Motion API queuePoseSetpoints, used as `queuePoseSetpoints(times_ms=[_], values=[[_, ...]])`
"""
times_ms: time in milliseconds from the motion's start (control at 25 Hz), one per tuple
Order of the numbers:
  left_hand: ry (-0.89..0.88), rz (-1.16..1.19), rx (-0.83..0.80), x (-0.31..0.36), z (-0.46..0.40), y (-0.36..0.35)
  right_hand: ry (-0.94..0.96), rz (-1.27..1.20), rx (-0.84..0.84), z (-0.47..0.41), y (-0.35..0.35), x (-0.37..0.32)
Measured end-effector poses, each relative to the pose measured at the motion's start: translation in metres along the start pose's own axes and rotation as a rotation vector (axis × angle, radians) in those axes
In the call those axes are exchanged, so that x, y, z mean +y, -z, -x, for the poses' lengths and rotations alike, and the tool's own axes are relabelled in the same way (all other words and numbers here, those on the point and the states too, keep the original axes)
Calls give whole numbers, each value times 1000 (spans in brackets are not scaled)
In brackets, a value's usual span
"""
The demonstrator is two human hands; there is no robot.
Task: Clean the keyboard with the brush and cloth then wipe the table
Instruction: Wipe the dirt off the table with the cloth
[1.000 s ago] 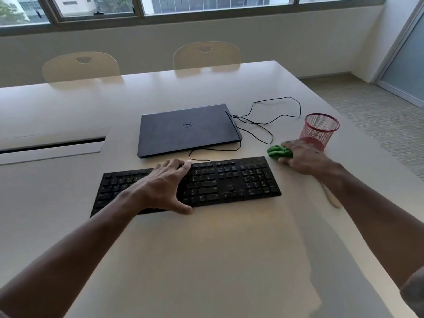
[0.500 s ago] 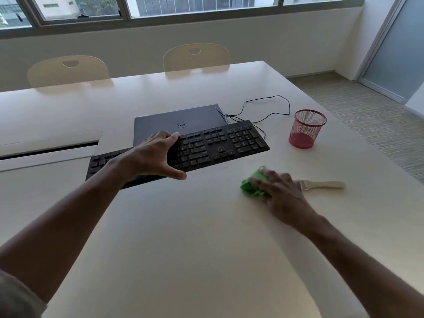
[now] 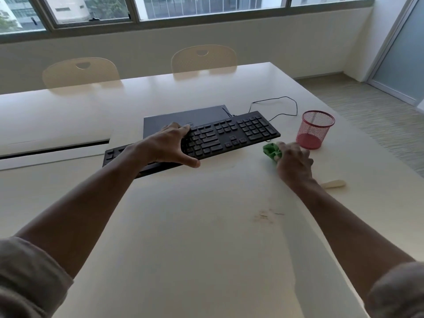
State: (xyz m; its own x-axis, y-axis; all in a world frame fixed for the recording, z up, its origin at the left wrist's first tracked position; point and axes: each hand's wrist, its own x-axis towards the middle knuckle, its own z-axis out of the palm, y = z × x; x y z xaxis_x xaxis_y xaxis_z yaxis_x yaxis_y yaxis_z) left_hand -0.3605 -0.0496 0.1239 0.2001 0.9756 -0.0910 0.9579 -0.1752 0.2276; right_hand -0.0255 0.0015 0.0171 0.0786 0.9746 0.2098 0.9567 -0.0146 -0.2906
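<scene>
My left hand grips the black keyboard across its middle and holds it lifted, its right end raised over the closed laptop. My right hand presses a crumpled green cloth onto the cream table, just right of the keyboard's near right corner. The pale brush lies flat on the table behind my right wrist, which hides most of it. A few faint marks show on the tabletop nearer to me.
A red mesh cup stands just beyond my right hand. The keyboard's black cable loops behind it. A cable slot runs along the table at left. Two pale chairs sit at the far edge. The table's right edge drops to the floor.
The keyboard went from flat on the table to lifted and pushed back over the laptop. My right hand swept the cloth toward me, then back out to beside the red cup.
</scene>
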Motion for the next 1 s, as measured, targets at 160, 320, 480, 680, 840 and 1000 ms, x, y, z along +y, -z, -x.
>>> queuePoseSetpoints(times_ms=[160,320,480,680,840,1000], values=[[1,-22,-19,5,-14,5,116,105,-77,16,-29,-55],[-11,-45,-50,8,-29,10,364,-28,-171,100,-25,-111],[-13,-36,-46,6,-37,15,586,-144,-270,172,4,-102],[-9,-12,-49,0,-41,14,242,-97,-76,116,12,-56],[-7,-11,-68,-1,-41,10,169,12,-102,70,-20,-89],[-26,-27,-78,-2,-41,7,425,-43,-178,105,-36,-168]])
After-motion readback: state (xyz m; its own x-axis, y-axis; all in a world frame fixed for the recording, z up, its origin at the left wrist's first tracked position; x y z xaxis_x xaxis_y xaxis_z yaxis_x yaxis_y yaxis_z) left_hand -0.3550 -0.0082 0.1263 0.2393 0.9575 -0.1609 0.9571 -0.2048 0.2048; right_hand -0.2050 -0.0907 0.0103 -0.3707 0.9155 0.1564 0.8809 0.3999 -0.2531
